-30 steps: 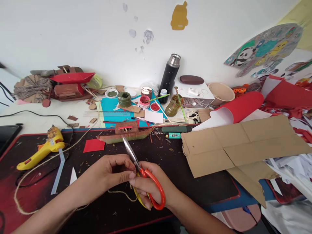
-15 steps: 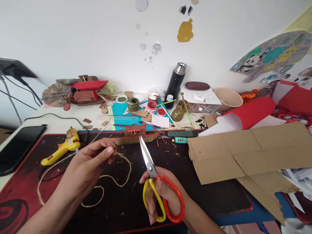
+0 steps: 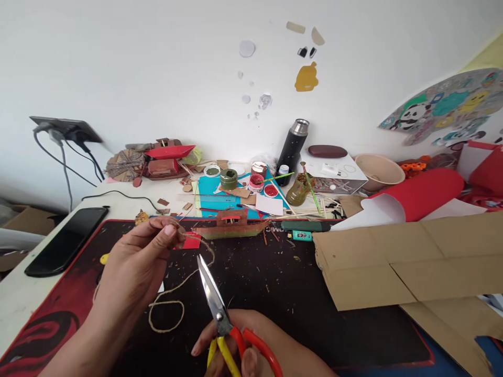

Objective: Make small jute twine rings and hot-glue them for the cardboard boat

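Observation:
My left hand (image 3: 135,267) pinches the end of a thin twine (image 3: 173,287), which loops down onto the dark mat. My right hand (image 3: 255,335) holds scissors (image 3: 214,296) with one yellow and one red handle; their blades point up and left, nearly closed, a little below the twine. Beyond the hands a small brown and green model boat (image 3: 231,228) rests at the mat's back edge. A red piece (image 3: 190,241) lies beside it, partly behind my left fingers.
Cardboard sheets (image 3: 365,267) cover the right side. A phone (image 3: 66,241) lies at the left. Paint jars (image 3: 228,179), a black thermos (image 3: 293,144) and a bowl (image 3: 379,170) stand at the back. A lighter (image 3: 302,236) is near the mat's back edge.
The scissors and my right hand have moved left and down, nearer the twine. The view has shifted, and the glue gun is now mostly hidden behind my left hand.

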Tool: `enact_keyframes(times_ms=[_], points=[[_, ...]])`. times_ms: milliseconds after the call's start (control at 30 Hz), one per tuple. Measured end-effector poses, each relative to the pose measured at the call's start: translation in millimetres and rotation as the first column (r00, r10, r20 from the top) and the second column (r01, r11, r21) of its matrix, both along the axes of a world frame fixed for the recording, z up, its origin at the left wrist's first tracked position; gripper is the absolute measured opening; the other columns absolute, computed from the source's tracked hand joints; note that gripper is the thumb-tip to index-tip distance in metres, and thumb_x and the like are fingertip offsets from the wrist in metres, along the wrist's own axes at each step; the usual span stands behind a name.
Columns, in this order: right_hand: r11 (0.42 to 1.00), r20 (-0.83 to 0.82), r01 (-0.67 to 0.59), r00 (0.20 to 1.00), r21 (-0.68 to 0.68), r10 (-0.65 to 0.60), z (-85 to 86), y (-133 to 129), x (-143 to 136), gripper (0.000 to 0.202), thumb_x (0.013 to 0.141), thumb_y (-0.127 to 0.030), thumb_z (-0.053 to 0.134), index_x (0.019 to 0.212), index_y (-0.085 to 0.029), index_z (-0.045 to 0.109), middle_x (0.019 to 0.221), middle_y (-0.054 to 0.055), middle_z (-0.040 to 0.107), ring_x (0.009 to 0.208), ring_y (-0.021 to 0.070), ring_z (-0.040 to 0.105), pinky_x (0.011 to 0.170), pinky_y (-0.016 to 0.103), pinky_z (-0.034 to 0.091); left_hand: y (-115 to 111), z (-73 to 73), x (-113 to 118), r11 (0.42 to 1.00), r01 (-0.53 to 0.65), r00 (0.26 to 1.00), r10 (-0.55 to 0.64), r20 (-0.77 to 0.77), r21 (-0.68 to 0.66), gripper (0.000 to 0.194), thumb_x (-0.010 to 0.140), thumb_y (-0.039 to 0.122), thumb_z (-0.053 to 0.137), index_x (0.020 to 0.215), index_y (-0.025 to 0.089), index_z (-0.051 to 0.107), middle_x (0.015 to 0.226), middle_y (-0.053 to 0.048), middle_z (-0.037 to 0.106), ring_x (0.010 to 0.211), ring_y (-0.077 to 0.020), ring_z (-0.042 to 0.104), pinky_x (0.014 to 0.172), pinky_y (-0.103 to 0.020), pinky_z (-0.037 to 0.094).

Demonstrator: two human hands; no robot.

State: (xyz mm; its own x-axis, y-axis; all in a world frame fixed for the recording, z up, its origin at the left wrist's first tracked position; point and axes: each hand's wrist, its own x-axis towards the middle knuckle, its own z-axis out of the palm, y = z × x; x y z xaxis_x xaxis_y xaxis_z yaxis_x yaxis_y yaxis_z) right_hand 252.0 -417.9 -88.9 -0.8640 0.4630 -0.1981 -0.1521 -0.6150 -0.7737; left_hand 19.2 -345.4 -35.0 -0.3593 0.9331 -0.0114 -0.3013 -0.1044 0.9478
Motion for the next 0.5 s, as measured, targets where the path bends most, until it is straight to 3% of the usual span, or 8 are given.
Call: enact_keyframes(times_ms=[100,300,400,500], points=[[0.999,0.019,0.017,1.0,0.028,-0.018,-0.8,2,-4,0.094,0.075,-0.097,0.078,0.122,-0.017,0.07,0.106,0.018,0.08,0.098,0.0321,0.079,0.082,0.039,0.061,0,0.3,-2,0.999,-0.004,1.0,0.004,-0.012,0.047,0.034,0.07,0.037,0.109,0.079,0.018,0.083,0.08,0.0,0.074,0.073,-0.0125,0.064,0.073,-0.022,0.057],[0.999,-0.115,-0.024,0.993,-0.041,0.019,-4.0,1,-12,0.109,0.076,-0.11,0.058,0.131,-0.016,0.065,0.109,0.019,0.08,0.1,0.0311,0.08,0.094,0.043,0.061,0,-1.5,-8,0.997,0.003,0.999,0.0,-0.049,0.072,0.033,0.073,0.039,0.107,0.079,0.017,0.083,0.082,-0.001,0.073,0.075,-0.0133,0.063,0.072,-0.023,0.055],[0.998,-0.107,0.013,0.994,-0.064,-0.02,-8.3,2,-19,0.103,0.081,-0.106,0.059,0.126,-0.014,0.064,0.097,0.016,0.077,0.076,0.024,0.078,0.075,0.036,0.063,-2,-1.6,-9,0.996,-0.003,0.999,0.008,-0.053,0.084,0.034,0.072,0.04,0.107,0.077,0.019,0.082,0.08,0.0,0.071,0.076,-0.014,0.062,0.072,-0.023,0.054],[0.994,-0.075,0.071,0.994,-0.077,-0.077,-11.9,6,-27,0.099,0.083,-0.105,0.058,0.121,-0.013,0.065,0.083,0.01,0.073,0.057,0.0176,0.069,0.058,0.027,0.055,-7,-0.4,-9,0.996,-0.018,0.995,0.026,-0.092,0.087,0.032,0.073,0.042,0.106,0.078,0.02,0.082,0.082,-0.001,0.072,0.081,-0.0167,0.063,0.074,-0.023,0.054]])
